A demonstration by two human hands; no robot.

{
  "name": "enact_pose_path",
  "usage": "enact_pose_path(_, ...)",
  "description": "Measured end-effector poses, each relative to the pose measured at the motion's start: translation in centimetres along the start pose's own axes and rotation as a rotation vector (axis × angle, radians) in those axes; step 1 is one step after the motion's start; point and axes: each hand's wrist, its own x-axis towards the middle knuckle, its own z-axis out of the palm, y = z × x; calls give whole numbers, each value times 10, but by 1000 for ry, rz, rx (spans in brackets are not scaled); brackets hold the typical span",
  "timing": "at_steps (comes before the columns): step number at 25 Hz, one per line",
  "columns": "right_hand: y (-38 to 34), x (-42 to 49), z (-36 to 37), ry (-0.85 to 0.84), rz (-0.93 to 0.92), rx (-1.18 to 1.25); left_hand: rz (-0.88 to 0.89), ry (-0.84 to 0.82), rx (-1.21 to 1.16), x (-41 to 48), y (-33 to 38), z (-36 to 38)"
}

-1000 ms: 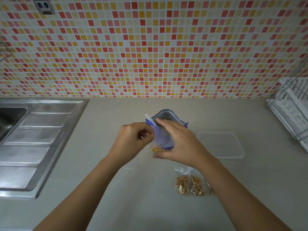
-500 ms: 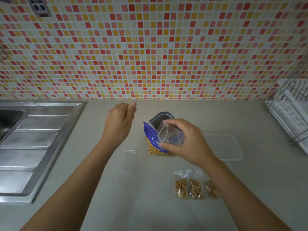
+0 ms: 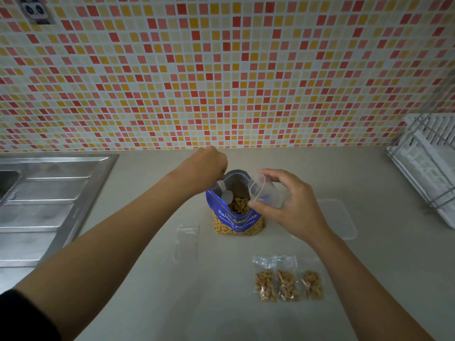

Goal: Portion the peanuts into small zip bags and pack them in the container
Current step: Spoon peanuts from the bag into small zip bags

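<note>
On the spoon (image 3: 225, 195) now, left hand (image 3: 204, 166)

- The peanut bag (image 3: 237, 221) stands upright in the middle of the desk (image 3: 221, 303) and is the tallest obstacle there.
- Its open mouth is partly filled by the spoon (image 3: 225, 196), which the left hand (image 3: 205, 166) grips from the far left side.
- The right hand (image 3: 293, 203) pinches a small bag (image 3: 266, 191) at the mouth's right edge, closing off that side.
- An empty bag (image 3: 187, 239) lies flat just left of the peanut bag, low enough to pass over.
- Three filled bags (image 3: 286, 283) lie in a row near the front, beside the right forearm.
- The clear container (image 3: 339, 220) sits to the right, beyond the right wrist.
- Bare desk runs wide between the two forearms.
- The sink (image 3: 49, 205) borders the left, and the dish rack (image 3: 426, 163) blocks the far right.
</note>
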Motion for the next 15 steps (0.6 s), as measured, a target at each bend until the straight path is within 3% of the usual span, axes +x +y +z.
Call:
enact_pose_path(3,10,6,2,20,17,-6,141,-71,146,4,26,-6)
enact_pose_path(6,15,9,2,31,34,-18,145,-206,182,10,41,4)
enact_pose_path(15,19,11,-2,95,84,-43,-219,-252,-291,22,41,21)
